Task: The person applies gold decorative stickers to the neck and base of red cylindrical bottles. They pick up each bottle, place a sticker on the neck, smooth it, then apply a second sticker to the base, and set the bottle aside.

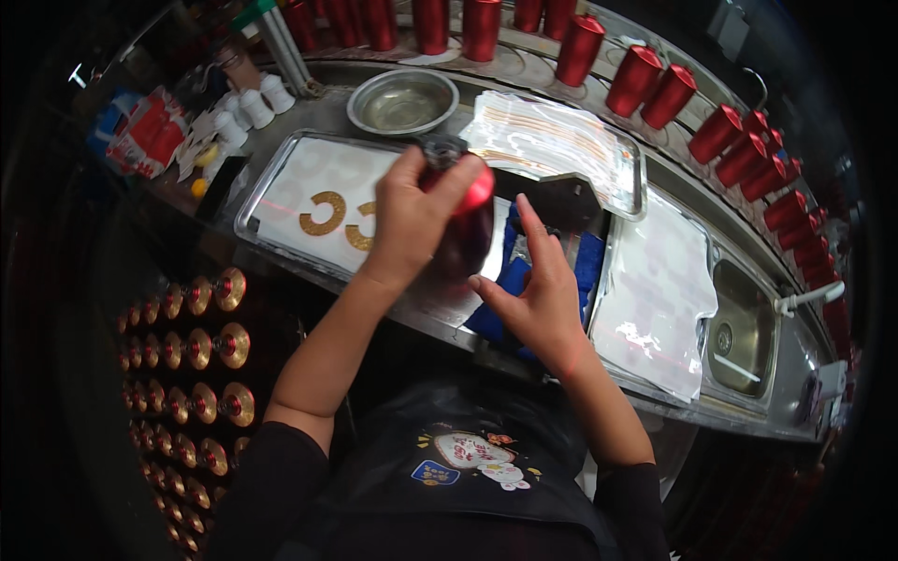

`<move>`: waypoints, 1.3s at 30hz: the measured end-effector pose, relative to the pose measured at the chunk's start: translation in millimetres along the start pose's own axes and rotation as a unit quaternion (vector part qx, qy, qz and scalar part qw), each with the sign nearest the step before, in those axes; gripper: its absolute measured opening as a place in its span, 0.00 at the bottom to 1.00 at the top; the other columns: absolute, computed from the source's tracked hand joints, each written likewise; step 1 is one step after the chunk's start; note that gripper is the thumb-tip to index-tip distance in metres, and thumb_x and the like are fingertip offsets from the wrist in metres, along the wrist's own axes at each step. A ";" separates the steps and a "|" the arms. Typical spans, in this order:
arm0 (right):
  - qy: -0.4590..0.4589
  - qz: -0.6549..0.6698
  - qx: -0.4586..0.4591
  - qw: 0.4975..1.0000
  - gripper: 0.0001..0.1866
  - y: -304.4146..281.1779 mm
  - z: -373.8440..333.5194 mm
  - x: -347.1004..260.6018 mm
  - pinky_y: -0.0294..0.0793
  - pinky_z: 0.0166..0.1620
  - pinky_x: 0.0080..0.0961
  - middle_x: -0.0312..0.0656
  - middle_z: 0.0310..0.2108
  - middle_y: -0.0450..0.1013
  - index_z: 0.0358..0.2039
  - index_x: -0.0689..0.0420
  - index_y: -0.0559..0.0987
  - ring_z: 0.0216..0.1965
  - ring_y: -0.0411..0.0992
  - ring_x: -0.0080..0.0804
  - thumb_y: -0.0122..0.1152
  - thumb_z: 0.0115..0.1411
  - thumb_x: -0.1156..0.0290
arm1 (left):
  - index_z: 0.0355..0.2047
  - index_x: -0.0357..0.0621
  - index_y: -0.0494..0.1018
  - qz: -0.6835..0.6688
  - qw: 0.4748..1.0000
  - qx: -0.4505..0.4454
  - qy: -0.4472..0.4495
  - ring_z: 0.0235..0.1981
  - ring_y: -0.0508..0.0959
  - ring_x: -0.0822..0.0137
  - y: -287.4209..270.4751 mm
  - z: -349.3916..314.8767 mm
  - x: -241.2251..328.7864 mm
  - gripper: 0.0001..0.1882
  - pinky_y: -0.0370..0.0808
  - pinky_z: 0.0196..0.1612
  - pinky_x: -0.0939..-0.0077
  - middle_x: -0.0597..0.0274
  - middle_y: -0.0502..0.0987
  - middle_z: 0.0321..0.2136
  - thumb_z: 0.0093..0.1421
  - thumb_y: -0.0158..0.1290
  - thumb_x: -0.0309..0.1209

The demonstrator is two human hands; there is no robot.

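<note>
My left hand (410,220) is wrapped round the upper part of a shiny red bottle (475,196) with a dark top. The bottle is tilted and its lower part is blurred. To its right, my right hand (543,290) stands open, thumb and fingers spread, apart from the bottle or just touching its lower end; I cannot tell which. Beneath that hand lies a blue padded holder (587,266) with a dark angular block (569,201) behind it. At the left, gold C-shaped pieces (323,214) lie on a white sheet in a metal tray (245,208), partly hidden by my left hand.
A steel bowl (402,103) sits behind the tray. Glossy sheets (552,140) fill another tray, and white sheets (650,299) lie beside the sink (744,323). Red bottles (636,82) line a curved track behind. Racked gold-and-red discs (232,346) stand low at left.
</note>
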State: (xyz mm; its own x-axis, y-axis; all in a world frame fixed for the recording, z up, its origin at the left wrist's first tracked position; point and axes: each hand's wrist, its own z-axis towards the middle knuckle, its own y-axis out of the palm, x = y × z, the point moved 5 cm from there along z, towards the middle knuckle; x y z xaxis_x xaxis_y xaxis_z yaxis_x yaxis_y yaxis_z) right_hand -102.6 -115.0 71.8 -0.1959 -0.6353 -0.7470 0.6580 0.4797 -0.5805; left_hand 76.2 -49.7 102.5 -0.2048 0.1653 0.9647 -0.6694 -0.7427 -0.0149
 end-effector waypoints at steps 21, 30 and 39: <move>0.090 0.124 -0.089 0.984 0.43 22.7 16.7 21.1 0.70 0.61 0.37 0.51 0.59 0.71 0.63 0.60 0.68 0.61 0.71 0.49 0.78 0.48 0.65 | 0.52 0.44 0.72 0.652 0.716 0.147 -0.203 0.62 0.68 0.51 -263.3 47.1 -119.9 0.34 0.64 0.64 0.51 0.53 0.74 0.55 0.49 0.71 0.45; 0.109 0.159 -0.101 0.976 0.50 25.1 13.9 32.4 0.71 0.62 0.38 0.54 0.61 0.70 0.67 0.61 0.65 0.61 0.72 0.49 0.81 0.45 0.63 | 0.49 0.38 0.72 0.569 0.800 0.048 -0.186 0.53 0.77 0.47 -305.3 89.1 -161.5 0.38 0.75 0.54 0.53 0.50 0.79 0.49 0.44 0.74 0.46; 0.056 0.167 -0.033 0.984 0.61 25.0 29.8 14.8 0.74 0.61 0.39 0.55 0.62 0.68 0.72 0.57 0.55 0.60 0.72 0.49 0.83 0.40 0.67 | 0.38 0.44 0.73 0.619 0.748 0.172 -0.167 0.39 0.82 0.47 -305.5 115.9 -159.6 0.18 0.77 0.46 0.54 0.58 0.83 0.35 0.51 0.67 0.34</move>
State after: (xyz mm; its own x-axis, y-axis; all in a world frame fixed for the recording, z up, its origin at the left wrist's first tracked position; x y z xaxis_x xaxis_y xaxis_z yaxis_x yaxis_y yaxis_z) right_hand -67.3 -130.5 55.9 -0.0570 -0.3667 -0.9286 0.6514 0.6912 -0.3129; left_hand 396.2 75.6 -16.4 -0.2868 -0.9158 0.2811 0.1207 -0.3256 -0.9378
